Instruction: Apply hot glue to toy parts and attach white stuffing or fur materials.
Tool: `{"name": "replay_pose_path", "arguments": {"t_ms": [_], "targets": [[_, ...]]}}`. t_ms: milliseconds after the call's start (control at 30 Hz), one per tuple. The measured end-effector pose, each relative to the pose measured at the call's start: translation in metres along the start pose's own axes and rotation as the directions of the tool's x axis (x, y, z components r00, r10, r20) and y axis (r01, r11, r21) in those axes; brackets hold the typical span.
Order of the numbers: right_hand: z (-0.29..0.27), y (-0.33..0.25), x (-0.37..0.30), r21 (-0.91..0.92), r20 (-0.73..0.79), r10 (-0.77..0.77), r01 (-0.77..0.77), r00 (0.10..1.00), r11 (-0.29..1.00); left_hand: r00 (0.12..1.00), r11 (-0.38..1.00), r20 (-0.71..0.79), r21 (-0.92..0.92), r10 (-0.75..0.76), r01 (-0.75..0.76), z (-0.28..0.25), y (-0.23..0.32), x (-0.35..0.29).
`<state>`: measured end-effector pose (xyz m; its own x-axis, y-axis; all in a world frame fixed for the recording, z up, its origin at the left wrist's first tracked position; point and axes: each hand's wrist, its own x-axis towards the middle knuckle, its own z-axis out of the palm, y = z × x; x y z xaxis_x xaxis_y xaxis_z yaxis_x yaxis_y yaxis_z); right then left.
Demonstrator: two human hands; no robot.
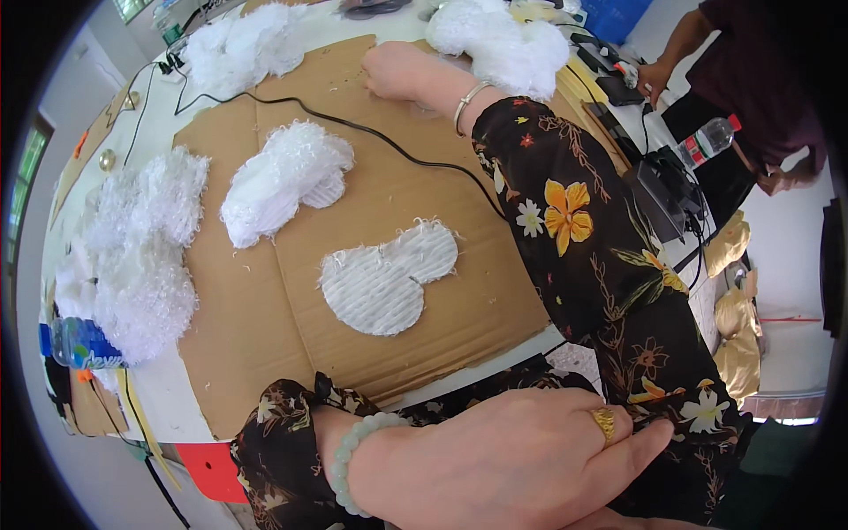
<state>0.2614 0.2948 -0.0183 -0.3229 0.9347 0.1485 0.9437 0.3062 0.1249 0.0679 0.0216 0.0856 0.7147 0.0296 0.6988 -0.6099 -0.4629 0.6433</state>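
Right hand (393, 72): far middle, fingers curled, grip hidden, beside white shaggy bundle (508, 51) at far right | left hand (521, 455): near, by floral sleeve (609, 283), cannot tell if clamped | flat white piece (389, 278): near middle of cardboard (238, 353) | both likely light, soft, fraying; hold by body, not threads

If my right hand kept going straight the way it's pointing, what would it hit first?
Probably the white fluffy pile at the table's far left; your right hand points leftward toward it, though its height above the cardboard is unclear.
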Motion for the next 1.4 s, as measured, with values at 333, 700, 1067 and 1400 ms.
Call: {"name": "replay_pose_path", "arguments": {"t_ms": [333,700,1067,1400], "targets": [[-0.102,0.068,-0.063,0.247,-0.566,0.197,-0.063,0.800,0.967,0.972,0.829,0.204,0.520,0.113,-0.205,0.016,0.022,0.012],[-0.186,0.030,-0.223,0.777,-0.073,0.302,-0.136,0.950,0.615,0.959,0.960,0.173,-0.125,-0.226,0.249,0.058,0.042,0.002],[-0.120,-0.041,-0.227,0.655,-0.684,-0.516,0.746,0.516,-0.123,0.986,0.814,-0.169,0.575,0.012,0.089,0.089,0.027,-0.016],[-0.139,-0.063,-0.244,0.904,-0.058,-0.217,0.143,0.974,0.402,0.477,0.401,-0.879,0.430,-0.021,0.809,0.058,0.015,-0.117]]}}
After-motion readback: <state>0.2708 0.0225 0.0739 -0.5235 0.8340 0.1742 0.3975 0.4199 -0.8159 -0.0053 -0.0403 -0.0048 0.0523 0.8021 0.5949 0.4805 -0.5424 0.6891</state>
